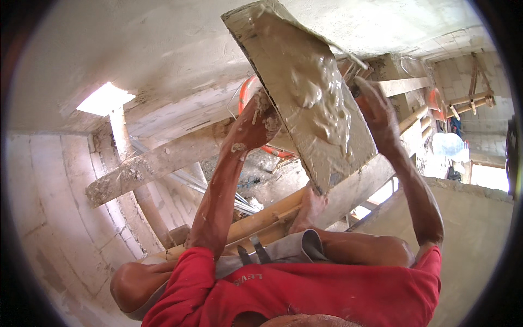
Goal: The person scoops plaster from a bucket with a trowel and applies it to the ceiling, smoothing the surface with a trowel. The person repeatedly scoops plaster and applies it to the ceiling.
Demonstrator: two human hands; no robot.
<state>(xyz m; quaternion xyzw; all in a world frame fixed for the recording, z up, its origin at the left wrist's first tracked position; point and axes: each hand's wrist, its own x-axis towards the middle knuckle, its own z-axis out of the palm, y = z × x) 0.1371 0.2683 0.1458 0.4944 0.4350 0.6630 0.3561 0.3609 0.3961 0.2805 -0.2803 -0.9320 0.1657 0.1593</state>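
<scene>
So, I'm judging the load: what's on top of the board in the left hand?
Wet, lumpy, greyish mix spreads over the board; the surface beneath it is covered and can't be seen.

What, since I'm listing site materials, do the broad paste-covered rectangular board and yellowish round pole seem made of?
Broad rectangular board: possibly wood, matt; rough edges suggest it, though wet beige paste covers its face.
Yellowish round pole: probably bamboo, smooth; straw tone, rounded sides.
</scene>
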